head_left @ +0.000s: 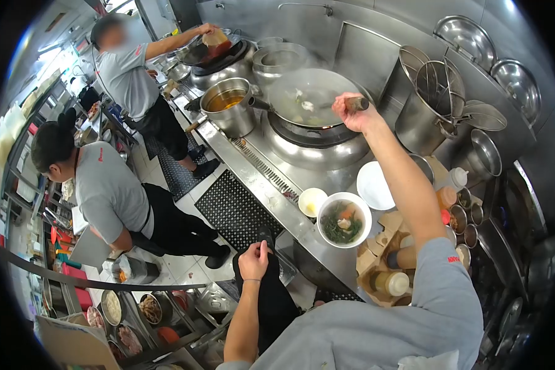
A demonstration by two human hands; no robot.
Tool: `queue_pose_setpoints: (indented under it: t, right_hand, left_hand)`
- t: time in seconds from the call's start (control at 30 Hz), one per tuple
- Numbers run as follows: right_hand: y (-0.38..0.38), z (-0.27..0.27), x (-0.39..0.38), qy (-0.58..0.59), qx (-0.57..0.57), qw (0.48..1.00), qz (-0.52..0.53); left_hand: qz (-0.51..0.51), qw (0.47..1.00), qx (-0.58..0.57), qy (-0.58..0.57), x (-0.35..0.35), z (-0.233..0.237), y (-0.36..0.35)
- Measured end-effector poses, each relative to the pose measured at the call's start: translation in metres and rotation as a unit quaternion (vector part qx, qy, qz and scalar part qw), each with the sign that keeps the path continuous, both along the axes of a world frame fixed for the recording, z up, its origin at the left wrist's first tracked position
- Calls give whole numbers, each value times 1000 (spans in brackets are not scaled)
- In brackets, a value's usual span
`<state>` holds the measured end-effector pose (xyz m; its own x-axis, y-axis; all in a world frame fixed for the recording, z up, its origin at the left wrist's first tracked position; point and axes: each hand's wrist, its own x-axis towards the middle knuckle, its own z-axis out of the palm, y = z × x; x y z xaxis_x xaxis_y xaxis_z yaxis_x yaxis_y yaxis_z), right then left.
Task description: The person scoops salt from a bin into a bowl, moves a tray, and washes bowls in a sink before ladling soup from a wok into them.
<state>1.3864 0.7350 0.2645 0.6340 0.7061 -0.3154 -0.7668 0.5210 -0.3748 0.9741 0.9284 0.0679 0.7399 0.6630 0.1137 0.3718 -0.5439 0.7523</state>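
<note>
My right hand (349, 115) is closed around the wooden handle (357, 103) of a cooking utensil, above the right rim of a large wok (277, 98). I cannot make out the utensil's head. Pale pieces of food (306, 105) lie in steaming, cloudy liquid in the wok. My left hand (253, 262) is closed in a loose fist with the thumb on top, held low in front of my body; nothing shows in it. On the counter edge between my hands stand a white bowl of soup with greens (344, 222), a small cup of yellowish liquid (312, 201) and a white bowl (376, 185).
A pot of amber liquid (224, 102) stands left of the wok. Strainers fill a tall metal pot (416, 126) at right. Squeeze bottles (391, 283) sit in a cardboard box near my right arm. Two co-workers stand at left, one holding a container (214, 38) over another wok.
</note>
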Motion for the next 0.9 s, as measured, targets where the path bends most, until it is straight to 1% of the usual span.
queue_pose_setpoints:
  t: [0.03, 0.17, 0.27, 0.3, 0.4, 0.57, 0.7, 0.8, 0.9]
  right_hand:
    - [-4, 5, -2, 22, 2, 1000, 2]
    - [-24, 28, -25, -21, -8, 1000, 1]
    - [-44, 45, -36, 11, -2, 1000, 26]
    - [-50, 52, -45, -2, -4, 1000, 6]
    - [-77, 69, -66, 2, -16, 1000, 7]
    - [-127, 104, -122, -7, -52, 998, 28]
    - [-169, 118, -166, -18, -111, 994, -8]
    - [-200, 117, -200, -18, -94, 995, -11]
    - [-227, 113, -234, -21, -104, 994, -26]
  left_hand:
    - [-3, 1000, 3, 2, 0, -1, -1]
    - [-2, 1000, 23, 9, 0, -5, -4]
    - [-5, 999, 36, 17, 1, -8, -5]
    - [-2, 999, 30, 17, 1, -8, -5]
    - [-7, 999, 30, 33, 1, -6, -4]
    - [-7, 999, 48, 24, 2, -8, -7]
    - [-15, 998, 50, 21, 3, -10, -12]
    - [-25, 998, 52, 14, 3, -10, -19]
    - [-34, 997, 61, 14, 0, -13, -23]
